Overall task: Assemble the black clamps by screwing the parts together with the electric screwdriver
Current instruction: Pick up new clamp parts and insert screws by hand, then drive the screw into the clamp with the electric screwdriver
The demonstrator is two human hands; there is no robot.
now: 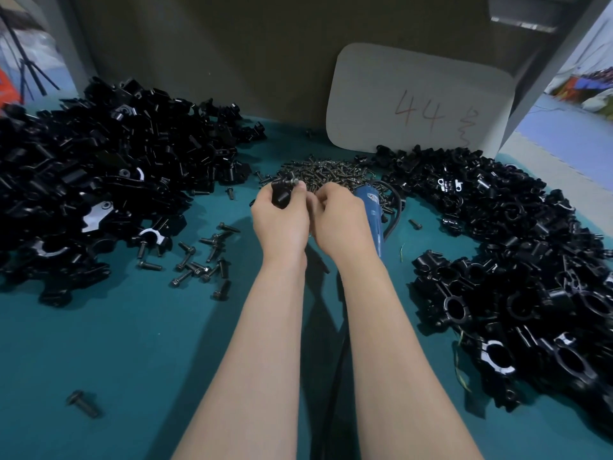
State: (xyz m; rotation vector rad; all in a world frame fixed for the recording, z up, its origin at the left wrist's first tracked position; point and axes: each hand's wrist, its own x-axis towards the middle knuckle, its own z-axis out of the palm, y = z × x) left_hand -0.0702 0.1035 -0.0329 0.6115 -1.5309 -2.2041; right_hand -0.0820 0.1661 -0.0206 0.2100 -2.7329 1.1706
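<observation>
My left hand (282,220) grips a black clamp part (281,193) with a screw head showing at its top, near the middle of the table. Right beside it, my right hand (341,217) has its fingers curled at the edge of the small screw pile (326,172); what they pinch is hidden. The blue electric screwdriver (374,214) lies on the teal table (132,343) just right of my right hand, its black cable looping behind it.
A big heap of black clamp parts (99,167) fills the left side, another heap (517,260) the right. Loose bolts (202,260) lie left of my arms, one bolt (83,403) near the front. A white card marked 44 (421,97) leans on the back wall.
</observation>
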